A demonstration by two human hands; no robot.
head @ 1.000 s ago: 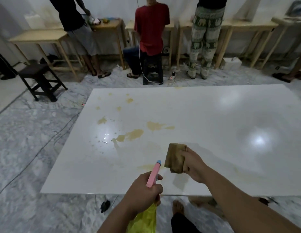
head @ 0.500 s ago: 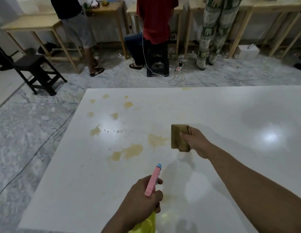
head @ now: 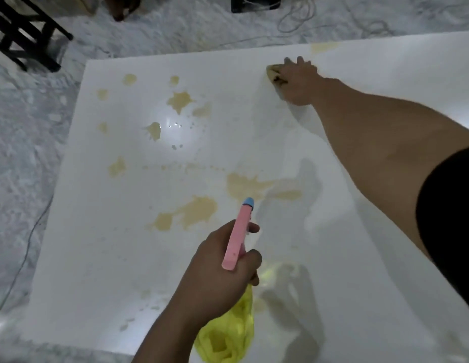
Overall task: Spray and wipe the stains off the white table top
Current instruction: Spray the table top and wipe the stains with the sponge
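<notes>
The white table top [head: 118,258] carries several yellowish-brown stains: a large one [head: 199,212] near the middle, another [head: 179,100] farther back, and smaller spots toward the left. My left hand [head: 215,279] grips a spray bottle by its pink head [head: 238,237], blue nozzle pointing at the middle stains. Its yellow body [head: 228,336] hangs below my fist. My right hand [head: 297,82] is stretched to the far edge, fingers spread flat, and presses a brown cloth [head: 273,71] onto the table. Most of the cloth is hidden under the palm.
A black stool [head: 26,35] stands on the marble floor beyond the table's far-left corner. White cables [head: 293,19] lie coiled on the floor past the far edge. A thin cable [head: 26,244] runs along the floor on the left.
My view has tilted down and moved closer. My right hand has carried the cloth from the table's middle out to the far edge and laid it flat. My left hand keeps hold of the sprayer.
</notes>
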